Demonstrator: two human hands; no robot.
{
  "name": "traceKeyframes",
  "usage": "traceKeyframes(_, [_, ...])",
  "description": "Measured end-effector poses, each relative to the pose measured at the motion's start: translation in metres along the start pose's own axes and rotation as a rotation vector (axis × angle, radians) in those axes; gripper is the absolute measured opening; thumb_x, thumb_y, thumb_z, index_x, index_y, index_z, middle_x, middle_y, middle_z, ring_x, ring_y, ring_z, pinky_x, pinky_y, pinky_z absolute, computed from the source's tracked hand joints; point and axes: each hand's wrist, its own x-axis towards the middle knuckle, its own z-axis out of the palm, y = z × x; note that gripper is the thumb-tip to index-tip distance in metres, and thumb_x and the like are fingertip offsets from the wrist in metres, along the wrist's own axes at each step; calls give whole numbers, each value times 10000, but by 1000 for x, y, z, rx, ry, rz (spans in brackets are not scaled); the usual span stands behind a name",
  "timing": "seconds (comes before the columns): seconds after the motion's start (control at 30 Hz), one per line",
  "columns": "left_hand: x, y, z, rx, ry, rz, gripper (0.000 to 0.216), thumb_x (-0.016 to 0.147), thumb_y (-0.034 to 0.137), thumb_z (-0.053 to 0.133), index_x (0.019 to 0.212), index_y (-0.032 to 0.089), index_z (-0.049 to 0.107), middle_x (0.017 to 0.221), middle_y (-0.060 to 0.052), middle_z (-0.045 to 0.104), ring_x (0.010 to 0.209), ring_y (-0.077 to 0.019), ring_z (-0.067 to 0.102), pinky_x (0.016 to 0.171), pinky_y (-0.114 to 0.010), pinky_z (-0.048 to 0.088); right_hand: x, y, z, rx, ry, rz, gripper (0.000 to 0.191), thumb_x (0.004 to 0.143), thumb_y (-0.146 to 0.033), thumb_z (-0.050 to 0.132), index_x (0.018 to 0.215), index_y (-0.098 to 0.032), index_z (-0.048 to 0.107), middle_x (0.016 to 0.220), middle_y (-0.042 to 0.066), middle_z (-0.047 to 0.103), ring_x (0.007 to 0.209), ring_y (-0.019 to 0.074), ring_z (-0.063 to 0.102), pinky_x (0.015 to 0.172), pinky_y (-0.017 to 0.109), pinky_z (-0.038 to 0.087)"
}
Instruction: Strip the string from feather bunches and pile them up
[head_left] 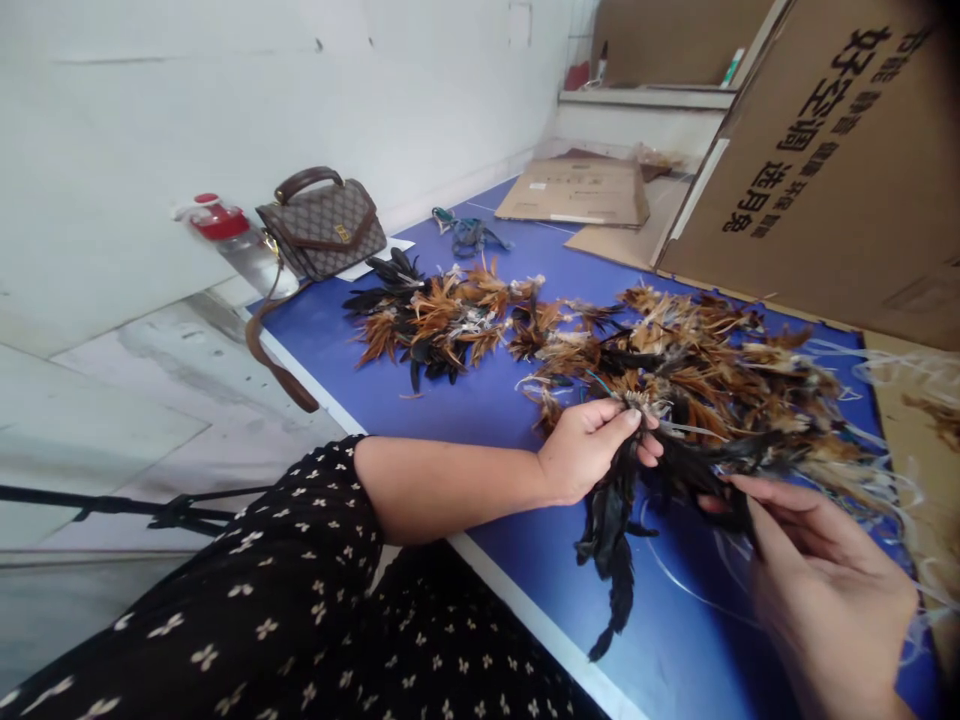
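My left hand (600, 440) pinches the quill ends of a bunch of black feathers (611, 530) between thumb and fingers. The long dark tips hang down over the blue table (480, 520). To the right, my right hand (810, 560) is closed, thumb against fingers, on other black feathers (690, 470) of what looks like the same bunch. Just beyond both hands spreads a pile of brown and black feathers (705, 350). A smaller heap of feather bunches (450, 310) lies farther left.
At the table's left edge stand a red-capped water bottle (244, 245) and a patterned handbag (326, 225), its strap hanging over the edge. Flat cardboard (574, 190) lies at the back. A large printed carton (840, 170) borders the right, with clear plastic strands (915, 375) nearby.
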Motion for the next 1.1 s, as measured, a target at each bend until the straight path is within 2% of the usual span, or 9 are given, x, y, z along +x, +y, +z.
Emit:
traceKeyframes(0.07, [0,-1,1,-35,31,-13,638,770,657,978,1017,113,757,866,-77,810,761,-152,764,806,-294,572,-5,-5,2,-2,33,9,461,811,-598,970,1062,-225,869,974,91,846,792,207,809,689,261,666])
traceKeyframes(0.2, [2,-1,2,-93,81,-13,610,731,611,1016,986,111,777,877,-83,818,805,-171,786,884,-321,596,-9,-11,7,-22,101,-2,461,827,-593,956,1064,-207,869,993,123,848,803,235,814,614,270,652])
traceKeyframes(0.37, [7,3,-1,-91,130,-2,542,770,551,1002,991,108,781,865,-82,813,789,-163,774,859,-312,606,-6,0,9,-19,86,-36,441,827,-583,956,1054,-214,878,954,106,852,758,243,818,701,333,699])
traceKeyframes(0.5, [8,7,-5,28,106,10,514,859,561,931,1039,107,772,837,-64,785,744,-143,737,790,-291,592,2,13,4,-37,-45,-98,392,899,-571,897,1082,-226,856,903,82,836,727,216,792,687,324,674])
traceKeyframes(0.7, [0,7,-4,395,-6,211,554,1006,658,747,986,106,782,872,-57,721,694,-103,666,748,-278,580,7,11,11,-144,-340,-153,410,922,-619,828,1020,-221,817,861,57,803,662,177,725,605,271,601])
traceKeyframes(0.8, [-6,6,-1,536,-75,263,574,1060,662,660,882,127,772,867,-75,705,730,-128,666,765,-304,591,5,11,19,-202,-380,-182,378,939,-597,825,972,-221,806,803,35,769,641,161,683,602,263,565])
traceKeyframes(0.9, [-10,6,0,587,-121,291,588,1101,636,602,820,141,749,818,-77,707,729,-127,650,789,-306,582,4,13,22,-251,-406,-221,397,962,-618,793,943,-223,818,868,60,803,728,192,722,675,295,590])
traceKeyframes(1.03, [-10,6,-1,508,-174,193,598,1071,695,623,959,119,740,808,-47,697,584,-86,607,647,-278,538,4,11,20,-304,-434,-277,399,1011,-599,722,872,-231,787,791,42,751,698,184,668,677,301,564])
traceKeyframes(1.1, [-9,6,-1,485,-186,155,613,1048,720,646,973,116,719,795,-40,696,578,-88,624,638,-272,538,4,8,19,-320,-447,-294,406,1029,-592,696,847,-234,757,745,26,706,658,172,624,654,295,546])
